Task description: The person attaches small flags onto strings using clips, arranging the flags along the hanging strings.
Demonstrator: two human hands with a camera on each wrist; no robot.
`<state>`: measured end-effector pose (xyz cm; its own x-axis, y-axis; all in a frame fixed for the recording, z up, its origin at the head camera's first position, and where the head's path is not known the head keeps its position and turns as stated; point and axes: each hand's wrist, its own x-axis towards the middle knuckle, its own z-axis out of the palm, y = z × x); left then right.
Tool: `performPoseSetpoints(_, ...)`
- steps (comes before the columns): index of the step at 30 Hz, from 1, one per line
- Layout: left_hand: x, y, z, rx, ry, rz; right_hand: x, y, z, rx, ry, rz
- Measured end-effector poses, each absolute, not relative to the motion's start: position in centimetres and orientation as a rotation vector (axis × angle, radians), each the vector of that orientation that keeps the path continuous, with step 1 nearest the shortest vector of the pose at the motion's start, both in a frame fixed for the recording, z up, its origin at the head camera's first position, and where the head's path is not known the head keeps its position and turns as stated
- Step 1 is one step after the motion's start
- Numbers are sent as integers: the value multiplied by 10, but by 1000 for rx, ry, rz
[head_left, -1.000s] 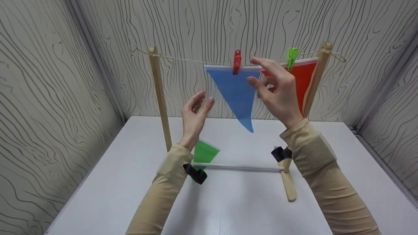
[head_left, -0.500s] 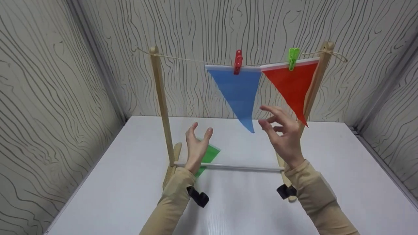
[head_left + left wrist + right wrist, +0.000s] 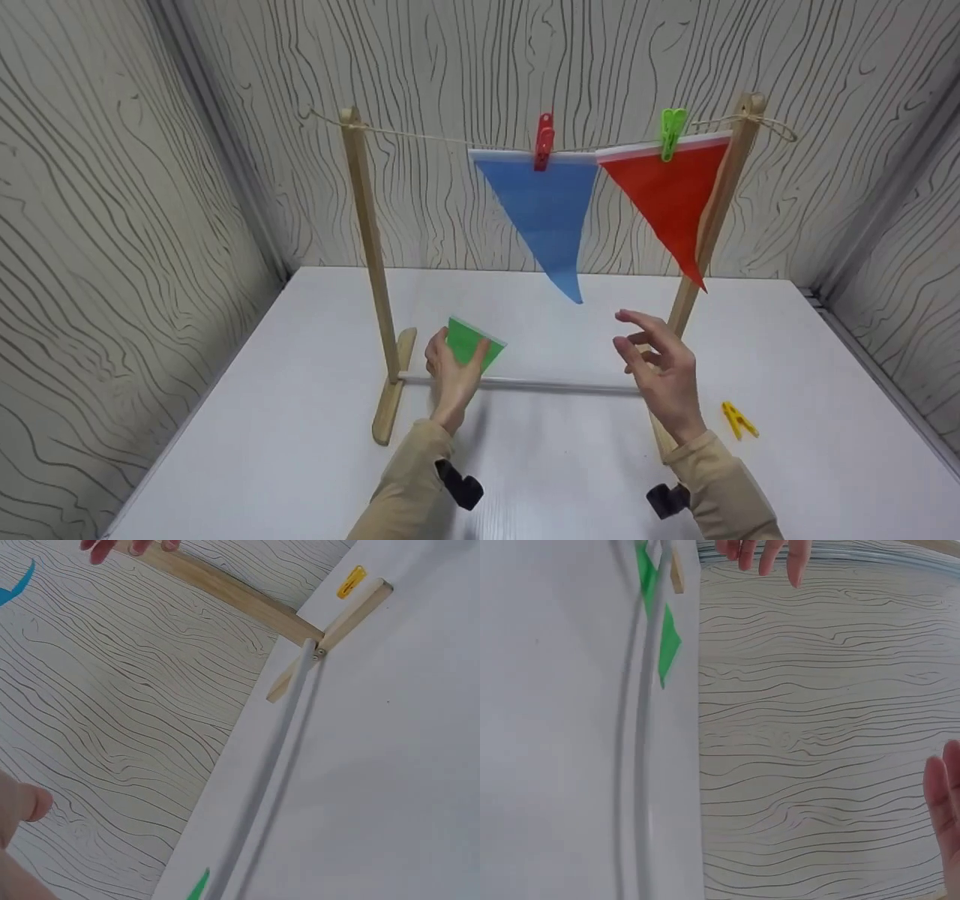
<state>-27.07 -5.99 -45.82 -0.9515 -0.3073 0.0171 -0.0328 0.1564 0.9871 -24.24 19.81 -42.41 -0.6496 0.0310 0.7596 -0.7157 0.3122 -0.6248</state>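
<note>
- Your left hand [image 3: 454,375]: grip apart, above green flag [image 3: 466,345].
- Your right hand [image 3: 664,371]: grip apart, near right post [image 3: 682,309].
- That green flag: on desk [image 3: 555,465], partly under rod [image 3: 555,386].
- Yellow clip [image 3: 736,418]: desk, right side.

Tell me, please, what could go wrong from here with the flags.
The green flag lies partly under the white rod, so it might snag when lifted. The blue flag hangs from just the red clip, the red flag from just the green clip; bumping the string could work them loose.
</note>
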Motion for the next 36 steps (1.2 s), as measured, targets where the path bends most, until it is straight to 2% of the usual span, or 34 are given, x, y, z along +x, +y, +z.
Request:
performPoseSetpoints(21,-258,-52,-506,390,-2177,-1841,-229,267,-497,-170,-2017,1446)
performPoseSetpoints(25,-257,-52,-510,376,-2172,-1855,-227,277,-503,-332,-2110,1392)
performPoseSetpoints(36,-252,-50,-513,370,-2243,-1817,-227,304,-510,-561,-2129,1530)
